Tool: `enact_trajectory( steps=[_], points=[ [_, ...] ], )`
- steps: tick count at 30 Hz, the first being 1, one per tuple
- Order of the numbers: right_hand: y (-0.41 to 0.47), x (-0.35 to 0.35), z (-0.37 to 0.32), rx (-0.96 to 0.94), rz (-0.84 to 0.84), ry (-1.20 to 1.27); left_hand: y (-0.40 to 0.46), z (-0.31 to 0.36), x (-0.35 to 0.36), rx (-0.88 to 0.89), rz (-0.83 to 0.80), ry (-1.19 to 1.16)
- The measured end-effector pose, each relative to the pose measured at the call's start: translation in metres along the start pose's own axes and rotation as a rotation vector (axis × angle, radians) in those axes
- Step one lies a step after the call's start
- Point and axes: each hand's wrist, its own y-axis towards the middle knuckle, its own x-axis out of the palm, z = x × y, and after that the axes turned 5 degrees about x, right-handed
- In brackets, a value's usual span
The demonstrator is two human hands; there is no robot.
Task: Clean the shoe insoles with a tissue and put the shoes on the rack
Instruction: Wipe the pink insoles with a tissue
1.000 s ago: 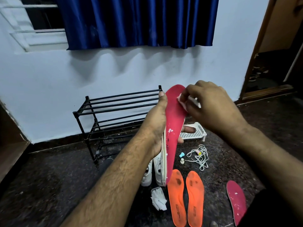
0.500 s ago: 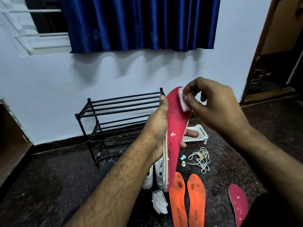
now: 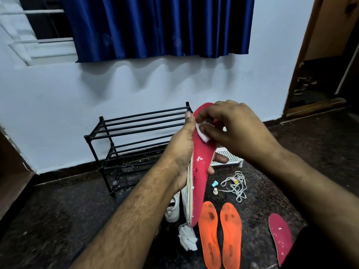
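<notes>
The rack (image 3: 136,133) shelves are bare and reachable from the front. Insoles (image 3: 209,235), laces (image 3: 236,186), a tissue (image 3: 187,238) and a shoe (image 3: 172,209) clutter the floor (image 3: 58,210) right of it.

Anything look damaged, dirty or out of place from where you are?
The red insole held by the left hand carries white flecks below the tissue that the right hand pinches. The two orange insoles on the floor show dark stains near the toes. Laces lie tangled by the white tray.
</notes>
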Motion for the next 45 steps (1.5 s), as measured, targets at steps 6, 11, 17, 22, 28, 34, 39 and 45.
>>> enact_trajectory(
  steps=[6, 11, 17, 22, 28, 34, 39, 45],
  points=[
    [0.005, -0.020, 0.029, 0.122, 0.264, -0.129, -0.002, -0.002, -0.001, -0.018, 0.005, 0.004],
    [-0.001, -0.006, 0.005, -0.149, -0.024, -0.060, -0.002, -0.002, 0.002, -0.004, 0.043, 0.002],
    [0.005, -0.018, 0.033, 0.077, 0.114, -0.182, -0.004, -0.002, 0.004, -0.015, 0.017, 0.010],
    [-0.007, -0.019, 0.001, -0.125, -0.016, 0.071, -0.002, -0.002, 0.003, 0.007, 0.064, 0.022],
    [-0.003, -0.006, 0.021, 0.046, -0.008, -0.080, -0.002, -0.002, 0.000, -0.015, 0.046, 0.048],
    [-0.005, -0.011, 0.001, 0.009, 0.016, 0.111, -0.001, -0.002, 0.005, 0.018, 0.058, -0.009],
    [-0.001, -0.006, 0.016, 0.131, 0.049, -0.080, -0.004, -0.003, 0.002, 0.002, 0.033, 0.038],
    [-0.006, -0.011, 0.002, 0.056, -0.017, 0.172, -0.002, -0.003, 0.003, 0.034, 0.076, 0.004]
  ],
)
